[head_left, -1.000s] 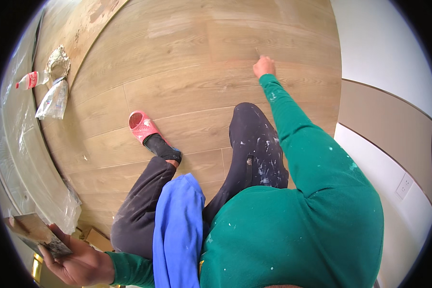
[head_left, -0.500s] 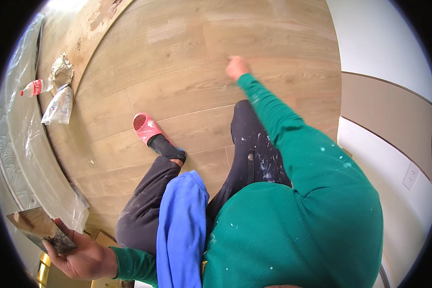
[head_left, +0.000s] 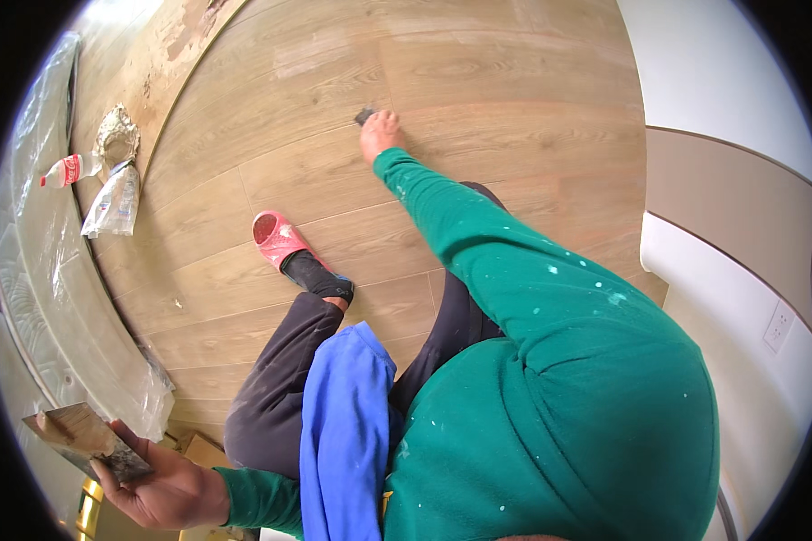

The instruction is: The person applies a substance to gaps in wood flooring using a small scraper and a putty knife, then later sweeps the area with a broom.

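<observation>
Our right hand (head_left: pixel 381 133) presses a small dark tool (head_left: pixel 364 115) onto the wood-plank floor (head_left: pixel 514 81), fingers curled over it. Our left hand (head_left: pixel 167 487) grips a plaster-smeared board (head_left: pixel 86 442). The right hand has swept leftward since the earlier frame.

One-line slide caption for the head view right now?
Person in a green sweater presses the right hand with a small dark tool to the wood floor; left hand holds a flat board.

- Wood-plank floor (head_left: pixel 514 90), light brown, worn patch at the far left corner.
- On it: plastic bottle (head_left: pixel 63 169), crumpled clear bag (head_left: pixel 113 203), grey lump (head_left: pixel 115 137), all close together.
- Plastic sheeting (head_left: pixel 45 298) along left edge.
- Pink slipper (head_left: pixel 275 239) mid-floor.
</observation>
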`<state>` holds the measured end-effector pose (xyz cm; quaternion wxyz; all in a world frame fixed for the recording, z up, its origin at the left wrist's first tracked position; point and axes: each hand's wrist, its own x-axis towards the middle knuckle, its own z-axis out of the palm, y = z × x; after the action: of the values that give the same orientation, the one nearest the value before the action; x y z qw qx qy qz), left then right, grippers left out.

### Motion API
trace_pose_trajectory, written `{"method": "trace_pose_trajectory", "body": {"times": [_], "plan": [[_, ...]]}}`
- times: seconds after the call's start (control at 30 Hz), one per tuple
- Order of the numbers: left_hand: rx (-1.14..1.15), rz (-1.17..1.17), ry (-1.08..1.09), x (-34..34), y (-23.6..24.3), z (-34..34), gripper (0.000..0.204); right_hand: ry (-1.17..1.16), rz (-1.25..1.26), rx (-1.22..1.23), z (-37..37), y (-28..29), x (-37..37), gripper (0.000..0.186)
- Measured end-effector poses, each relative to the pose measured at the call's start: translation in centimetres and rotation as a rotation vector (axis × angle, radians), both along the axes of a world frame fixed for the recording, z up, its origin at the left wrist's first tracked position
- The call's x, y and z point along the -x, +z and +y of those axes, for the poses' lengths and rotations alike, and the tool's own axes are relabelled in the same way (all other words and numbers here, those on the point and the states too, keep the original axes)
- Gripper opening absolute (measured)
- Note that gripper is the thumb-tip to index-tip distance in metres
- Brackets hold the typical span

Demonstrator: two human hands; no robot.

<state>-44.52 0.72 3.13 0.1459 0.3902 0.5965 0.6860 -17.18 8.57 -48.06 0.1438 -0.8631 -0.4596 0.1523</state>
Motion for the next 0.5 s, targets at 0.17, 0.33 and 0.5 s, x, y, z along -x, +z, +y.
{"method": "trace_pose_trajectory", "body": {"times": [0.17, 0.33, 0.5], "plan": [[-0.017, -0.114, -0.077, 1.1, -0.1, 0.0, 0.036, 0.194, 0.166, 0.258, 0.4, 3.3, -6.2, 0.024], [-0.043, -0.245, -0.162, 4.2, 0.1, -0.7, 0.035, -0.068, -0.085, 0.175, -4.8, 1.6, -22.8, 0.026], [-0.018, -0.143, -0.148, 3.0, -1.0, -0.2, 0.033, -0.129, -0.241, 0.049, -7.6, 1.3, -28.9, 0.028]]}}
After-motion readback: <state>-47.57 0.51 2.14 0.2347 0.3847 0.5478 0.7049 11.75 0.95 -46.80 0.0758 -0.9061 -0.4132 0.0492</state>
